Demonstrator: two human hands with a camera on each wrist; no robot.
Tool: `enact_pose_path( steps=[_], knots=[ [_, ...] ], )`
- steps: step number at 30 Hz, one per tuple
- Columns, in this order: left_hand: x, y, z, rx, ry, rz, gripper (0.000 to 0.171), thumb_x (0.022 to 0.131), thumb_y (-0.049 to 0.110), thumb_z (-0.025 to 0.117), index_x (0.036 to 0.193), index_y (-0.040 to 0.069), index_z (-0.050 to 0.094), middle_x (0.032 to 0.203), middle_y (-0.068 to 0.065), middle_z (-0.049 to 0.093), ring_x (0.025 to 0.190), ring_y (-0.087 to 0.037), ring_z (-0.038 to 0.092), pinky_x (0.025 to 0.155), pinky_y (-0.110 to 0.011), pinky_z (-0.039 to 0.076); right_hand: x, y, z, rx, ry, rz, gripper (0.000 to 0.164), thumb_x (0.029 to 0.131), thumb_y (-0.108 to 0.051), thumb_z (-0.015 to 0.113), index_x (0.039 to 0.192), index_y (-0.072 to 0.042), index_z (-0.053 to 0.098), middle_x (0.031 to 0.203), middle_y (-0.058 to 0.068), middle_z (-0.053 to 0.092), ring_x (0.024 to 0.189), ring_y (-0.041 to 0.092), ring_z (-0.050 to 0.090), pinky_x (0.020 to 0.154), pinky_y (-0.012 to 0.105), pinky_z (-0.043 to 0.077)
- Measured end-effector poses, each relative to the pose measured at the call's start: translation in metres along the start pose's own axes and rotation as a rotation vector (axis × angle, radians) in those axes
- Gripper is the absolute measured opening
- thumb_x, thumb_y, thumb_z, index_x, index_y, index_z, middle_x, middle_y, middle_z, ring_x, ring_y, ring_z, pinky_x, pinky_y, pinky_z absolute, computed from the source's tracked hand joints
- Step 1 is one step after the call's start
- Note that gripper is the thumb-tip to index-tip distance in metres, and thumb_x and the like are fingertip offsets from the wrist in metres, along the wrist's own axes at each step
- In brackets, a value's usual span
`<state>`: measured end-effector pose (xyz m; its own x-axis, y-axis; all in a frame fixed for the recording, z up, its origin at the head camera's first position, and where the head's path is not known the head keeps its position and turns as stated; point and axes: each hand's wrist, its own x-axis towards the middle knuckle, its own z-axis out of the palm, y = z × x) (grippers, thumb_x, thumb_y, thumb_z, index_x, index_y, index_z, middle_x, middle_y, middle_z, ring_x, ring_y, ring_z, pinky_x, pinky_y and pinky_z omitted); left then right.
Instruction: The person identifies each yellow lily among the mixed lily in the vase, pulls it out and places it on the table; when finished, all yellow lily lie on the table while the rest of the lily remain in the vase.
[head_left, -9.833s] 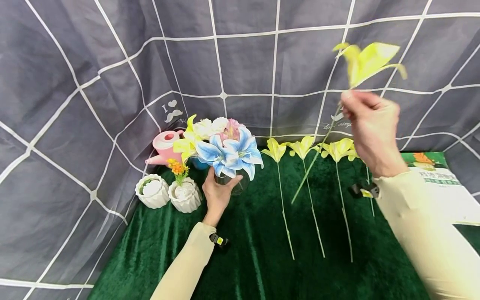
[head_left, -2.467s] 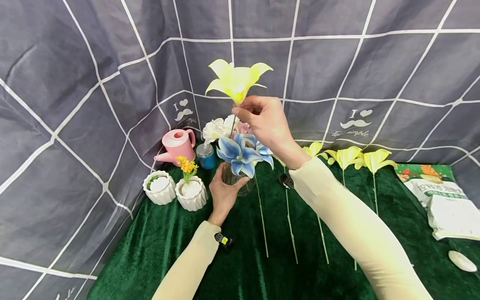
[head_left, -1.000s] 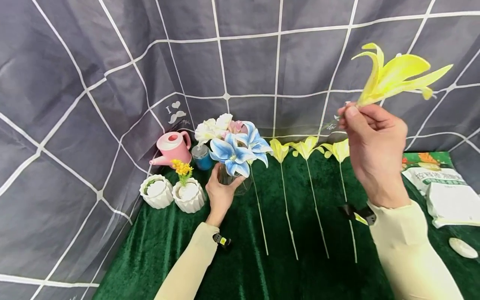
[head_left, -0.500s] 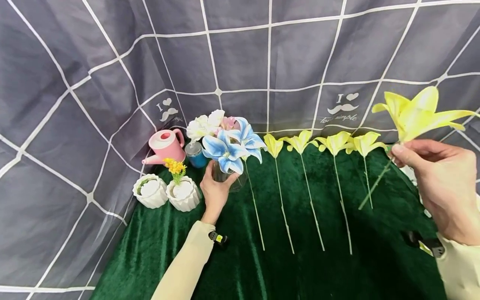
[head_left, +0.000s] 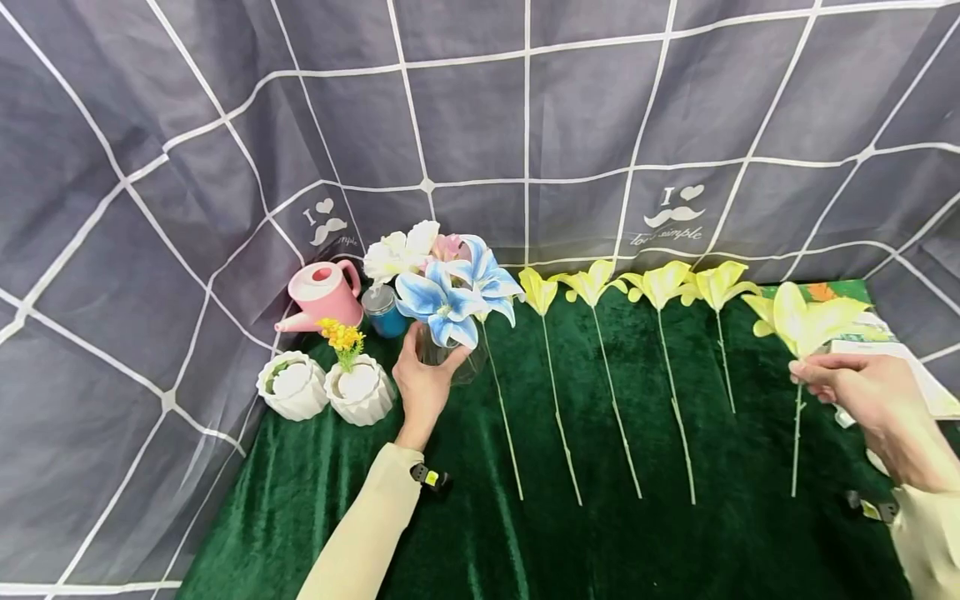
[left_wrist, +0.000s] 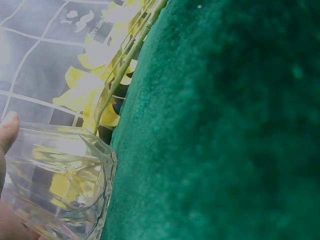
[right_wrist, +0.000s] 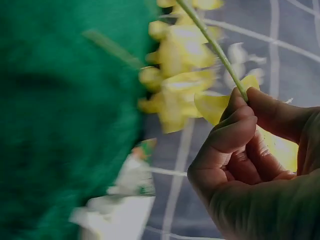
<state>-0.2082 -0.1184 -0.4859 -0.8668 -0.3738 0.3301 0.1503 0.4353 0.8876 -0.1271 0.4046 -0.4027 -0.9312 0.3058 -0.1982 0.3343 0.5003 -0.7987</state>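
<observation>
My left hand (head_left: 423, 387) grips a clear glass vase (head_left: 469, 372), its thumb on the near side. Out of the vase's top rise blue lilies (head_left: 444, 307), white flowers (head_left: 401, 254) and a pink flower (head_left: 447, 246). In the left wrist view the glass (left_wrist: 65, 175) stands on green cloth, with part of the hand at the left edge. Far to the right, my right hand (head_left: 873, 396) pinches a yellow lily (head_left: 806, 321) just below its bloom, the stem hanging down. The right wrist view shows thumb and fingertips on that stem (right_wrist: 215, 47).
Several yellow lilies (head_left: 660, 285) lie in a row on the green cloth (head_left: 570, 550). Left of the vase are a pink watering can (head_left: 322, 296), a blue can (head_left: 385, 315) and two white pots (head_left: 360, 392). A white packet (head_left: 911, 367) lies behind the right hand.
Over the vase 2.5 s ago, the right hand held up the yellow lily; it has since carried it right and lowered it. The yellow lily seen in the vase at first is gone. Left hand stays.
</observation>
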Motion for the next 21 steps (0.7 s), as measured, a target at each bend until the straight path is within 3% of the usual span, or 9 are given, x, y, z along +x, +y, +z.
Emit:
enact_pose_path(
  steps=[4, 7, 17, 21],
  knots=[
    [0.001, -0.001, 0.000, -0.009, -0.001, 0.001, 0.088, 0.070, 0.052, 0.089, 0.142, 0.014, 0.055, 0.139, -0.016, 0.063, 0.129, -0.035, 0.061, 0.109, -0.053, 0.048, 0.014, 0.023, 0.007, -0.050, -0.086, 0.018, 0.030, 0.097, -0.033, 0.066, 0.072, -0.049, 0.067, 0.067, -0.034, 0.064, 0.063, -0.006, 0.058, 0.060, 0.016, 0.049],
    [0.001, 0.000, 0.001, -0.011, -0.003, 0.000, 0.088, 0.070, 0.053, 0.088, 0.142, 0.014, 0.055, 0.139, -0.016, 0.063, 0.130, -0.035, 0.060, 0.109, -0.053, 0.048, 0.019, 0.033, 0.010, -0.053, -0.129, 0.016, 0.033, 0.098, -0.025, 0.063, 0.075, -0.048, 0.069, 0.070, -0.035, 0.066, 0.065, -0.007, 0.059, 0.062, 0.016, 0.052],
    [0.000, 0.001, -0.001, 0.005, 0.000, -0.016, 0.087, 0.069, 0.057, 0.087, 0.140, 0.017, 0.056, 0.136, -0.008, 0.066, 0.129, -0.030, 0.062, 0.109, -0.048, 0.049, 0.026, 0.040, 0.027, -0.066, -0.160, 0.043, 0.014, 0.096, -0.035, 0.067, 0.087, -0.029, 0.076, 0.070, -0.027, 0.067, 0.065, -0.008, 0.060, 0.063, 0.015, 0.051],
    [0.000, 0.001, -0.001, 0.004, -0.012, -0.022, 0.087, 0.070, 0.057, 0.087, 0.141, 0.017, 0.056, 0.137, -0.008, 0.065, 0.130, -0.028, 0.061, 0.110, -0.047, 0.049, 0.024, 0.041, 0.027, -0.063, -0.152, 0.046, 0.015, 0.095, -0.039, 0.068, 0.087, -0.030, 0.076, 0.070, -0.027, 0.067, 0.066, -0.009, 0.060, 0.063, 0.014, 0.052]
  ],
)
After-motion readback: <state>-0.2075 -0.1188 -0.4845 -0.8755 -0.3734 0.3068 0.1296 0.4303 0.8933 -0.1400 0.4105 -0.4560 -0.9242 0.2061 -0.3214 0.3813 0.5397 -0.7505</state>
